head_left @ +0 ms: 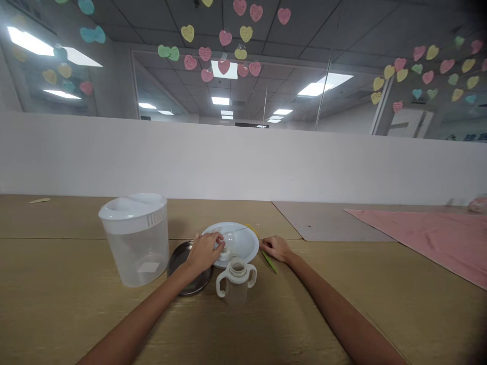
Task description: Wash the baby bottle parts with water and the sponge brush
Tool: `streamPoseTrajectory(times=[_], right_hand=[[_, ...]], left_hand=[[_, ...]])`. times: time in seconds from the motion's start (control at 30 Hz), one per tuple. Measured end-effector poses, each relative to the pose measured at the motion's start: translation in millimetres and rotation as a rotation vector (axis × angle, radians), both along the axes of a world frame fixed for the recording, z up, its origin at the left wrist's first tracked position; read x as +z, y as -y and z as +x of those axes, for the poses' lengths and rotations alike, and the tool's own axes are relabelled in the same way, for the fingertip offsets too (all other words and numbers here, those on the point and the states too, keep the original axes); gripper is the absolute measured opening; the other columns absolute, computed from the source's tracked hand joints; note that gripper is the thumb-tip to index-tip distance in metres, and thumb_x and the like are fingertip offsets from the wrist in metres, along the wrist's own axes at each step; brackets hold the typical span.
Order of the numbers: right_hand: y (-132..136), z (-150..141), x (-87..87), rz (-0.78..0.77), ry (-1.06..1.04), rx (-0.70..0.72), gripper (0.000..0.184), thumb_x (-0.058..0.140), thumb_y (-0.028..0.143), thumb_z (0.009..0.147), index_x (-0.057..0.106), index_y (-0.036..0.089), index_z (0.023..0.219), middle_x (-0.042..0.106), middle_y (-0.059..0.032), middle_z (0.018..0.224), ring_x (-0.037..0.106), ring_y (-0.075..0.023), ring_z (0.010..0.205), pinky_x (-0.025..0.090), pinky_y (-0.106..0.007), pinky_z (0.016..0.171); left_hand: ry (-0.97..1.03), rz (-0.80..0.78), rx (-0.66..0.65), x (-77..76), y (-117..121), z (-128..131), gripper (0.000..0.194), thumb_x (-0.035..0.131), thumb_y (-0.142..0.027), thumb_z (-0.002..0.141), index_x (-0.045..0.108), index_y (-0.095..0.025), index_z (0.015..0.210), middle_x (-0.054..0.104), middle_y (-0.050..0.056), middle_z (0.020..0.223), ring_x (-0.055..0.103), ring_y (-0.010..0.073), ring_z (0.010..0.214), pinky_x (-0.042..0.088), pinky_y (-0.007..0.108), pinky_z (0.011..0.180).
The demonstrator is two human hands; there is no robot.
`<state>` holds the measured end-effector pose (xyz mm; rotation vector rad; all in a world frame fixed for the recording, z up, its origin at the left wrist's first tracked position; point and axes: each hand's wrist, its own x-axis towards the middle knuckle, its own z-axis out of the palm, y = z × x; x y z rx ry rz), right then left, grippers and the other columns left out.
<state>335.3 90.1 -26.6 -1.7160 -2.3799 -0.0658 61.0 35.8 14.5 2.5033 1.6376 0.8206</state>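
My left hand [205, 251] reaches over the near left rim of a white plate [247, 248]. Its fingers are curled together beside a white ring-shaped part [224, 254] and a clear dome-like piece [229, 238] on the plate; what they grip is hidden. To the plate's right, my right hand [277, 248] lies low on the table, fingers bent over a thin yellow-green stick [270, 261]. Between my forearms stands a clear baby bottle [236, 289] with two white handles and an uncovered mouth. A dark metal round tray [192, 286] lies partly under my left wrist.
A tall translucent bucket [137, 248] with a white lid stands at the left. A pink cloth [418, 233] covers the table's right side. Behind the brown tabletop [76, 304] rises a white low wall [228, 162], topped by glass with heart-shaped notes.
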Motion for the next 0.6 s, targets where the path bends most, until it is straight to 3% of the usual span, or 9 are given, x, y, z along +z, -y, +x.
streamPoseTrajectory(times=[0.17,0.3,0.43,0.6], right_hand=[[-3.0,-1.6,-6.0,-0.002,-0.033,0.061,0.035,0.050,0.047,0.075,0.060,0.016,0.061,0.059,-0.0003,0.060,0.051,-0.0128,0.061,0.027,-0.021,0.056],[-10.8,1.4,-10.8,0.021,-0.115,0.011,0.025,0.050,0.033,0.072,0.057,0.015,0.056,0.057,0.0003,0.056,0.049,-0.0121,0.059,0.026,-0.020,0.054],[-20.8,8.3,-13.2,0.068,-0.254,-0.089,0.032,0.040,0.033,0.079,0.054,0.015,0.056,0.055,0.0011,0.055,0.049,-0.0118,0.056,0.027,-0.019,0.051],[-24.0,16.7,-15.5,0.220,-0.436,-0.264,0.048,0.022,0.045,0.088,0.057,0.015,0.073,0.058,-0.0014,0.058,0.053,-0.0148,0.057,0.033,-0.020,0.053]], left_hand=[[0.338,0.096,-0.080,3.2,-6.9,-1.5,0.013,0.040,-0.026,0.081,0.051,-0.019,0.083,0.063,0.003,0.082,0.059,0.0157,0.078,0.042,0.029,0.075],[0.707,0.028,-0.145,7.5,-13.0,-3.7,0.014,0.050,-0.029,0.076,0.044,-0.020,0.083,0.058,0.001,0.073,0.059,0.0147,0.070,0.045,0.026,0.065],[0.989,-0.087,-0.179,18.8,-10.0,-4.0,0.026,0.059,-0.033,0.067,0.046,-0.018,0.084,0.060,0.001,0.071,0.061,0.0147,0.069,0.047,0.026,0.066],[1.131,-0.197,-0.118,35.6,4.2,-3.5,0.035,0.066,-0.032,0.060,0.051,-0.016,0.087,0.065,0.002,0.072,0.063,0.0178,0.073,0.046,0.028,0.068]])
